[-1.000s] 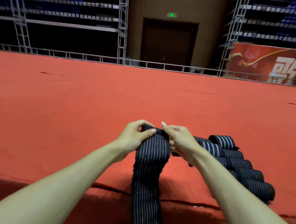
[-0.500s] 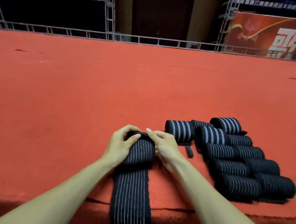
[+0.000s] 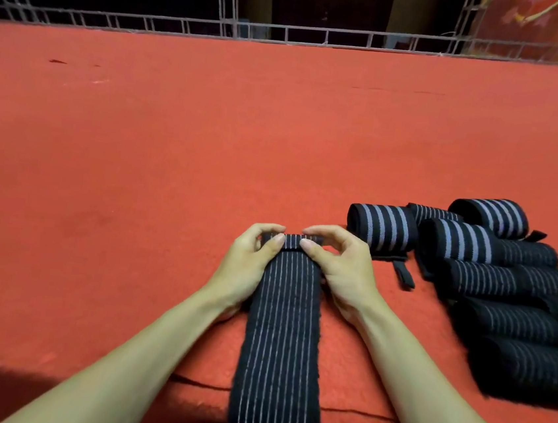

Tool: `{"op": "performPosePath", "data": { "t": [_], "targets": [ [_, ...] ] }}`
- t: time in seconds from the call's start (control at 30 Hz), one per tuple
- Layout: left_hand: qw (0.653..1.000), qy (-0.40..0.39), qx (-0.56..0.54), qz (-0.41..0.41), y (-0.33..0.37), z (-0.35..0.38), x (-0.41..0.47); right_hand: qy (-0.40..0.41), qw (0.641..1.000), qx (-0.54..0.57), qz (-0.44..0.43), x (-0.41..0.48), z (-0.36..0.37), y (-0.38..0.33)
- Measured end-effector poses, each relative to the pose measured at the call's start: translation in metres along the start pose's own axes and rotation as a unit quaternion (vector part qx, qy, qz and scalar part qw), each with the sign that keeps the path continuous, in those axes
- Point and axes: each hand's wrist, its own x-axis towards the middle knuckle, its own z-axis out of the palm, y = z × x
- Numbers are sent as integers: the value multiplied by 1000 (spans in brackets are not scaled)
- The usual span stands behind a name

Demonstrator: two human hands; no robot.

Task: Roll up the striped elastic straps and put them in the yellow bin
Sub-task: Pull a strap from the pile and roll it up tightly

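A long black elastic strap with thin white stripes [image 3: 280,332] lies flat on the red carpeted surface and runs toward me over its front edge. Its far end is folded into a small first turn. My left hand [image 3: 251,263] pinches the left side of that fold between thumb and fingers. My right hand [image 3: 340,266] pinches the right side the same way. To the right lies a group of several rolled striped straps [image 3: 492,268]. No yellow bin is in view.
The red carpeted surface [image 3: 172,165] stretches far ahead and to the left. A loose black tab [image 3: 403,274] lies between my right hand and the rolls. A metal truss railing [image 3: 289,35] runs along the far edge.
The view has tilted down and closer. Both hands have lowered the strap's end onto the surface, and its far end is now folded into a small flat turn.
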Motion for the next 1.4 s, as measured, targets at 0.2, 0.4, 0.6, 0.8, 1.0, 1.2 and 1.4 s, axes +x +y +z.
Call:
{"op": "performPosePath", "data": {
  "t": [0.2,0.4,0.6,0.8,1.0,1.2,1.4],
  "targets": [
    [998,20,35,51,3,2,-5,-11,999,32,38,0,2,2],
    [986,36,113,117,3,2,-7,-61,996,13,58,-7,4,-4],
    [997,5,59,58,2,1,-8,-39,997,53,35,-10,1,-7],
    [996,-32,78,33,-1,4,-9,1,1000,14,-2,-12,0,-10],
    [997,-27,47,48,2,2,-13,-15,998,60,28,-13,0,-12],
    [991,2,70,110,4,3,-14,-39,995,68,66,-10,4,-7],
    [990,-16,89,104,-1,1,-11,-29,994,94,57,-11,2,-10]
  ]
}}
